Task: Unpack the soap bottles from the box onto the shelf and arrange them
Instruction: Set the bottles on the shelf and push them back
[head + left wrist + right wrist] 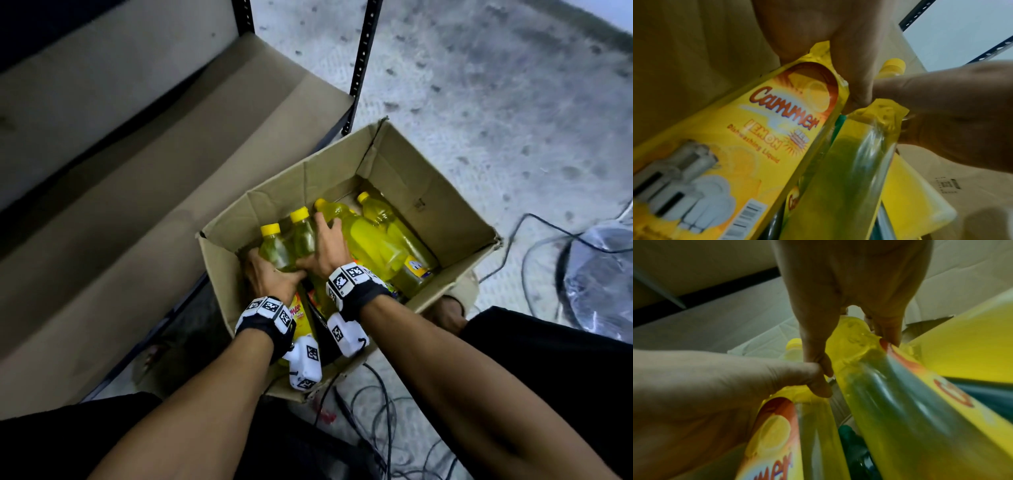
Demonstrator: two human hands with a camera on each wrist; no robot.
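Observation:
An open cardboard box on the floor holds several yellow-capped bottles of yellow dish soap. My left hand is curled round the neck of the leftmost bottle, whose "Cammer Lemon" label fills the left wrist view. My right hand grips the shoulder of the bottle beside it, thumb on one side and fingers on the other. Both held bottles lean close together, and the two hands touch. More bottles lie at the box's right side.
The low shelf board, covered in brown cardboard, lies left of the box, with a black perforated post at its corner. Black cables trail over the speckled floor. A plastic-wrapped round object sits at the right.

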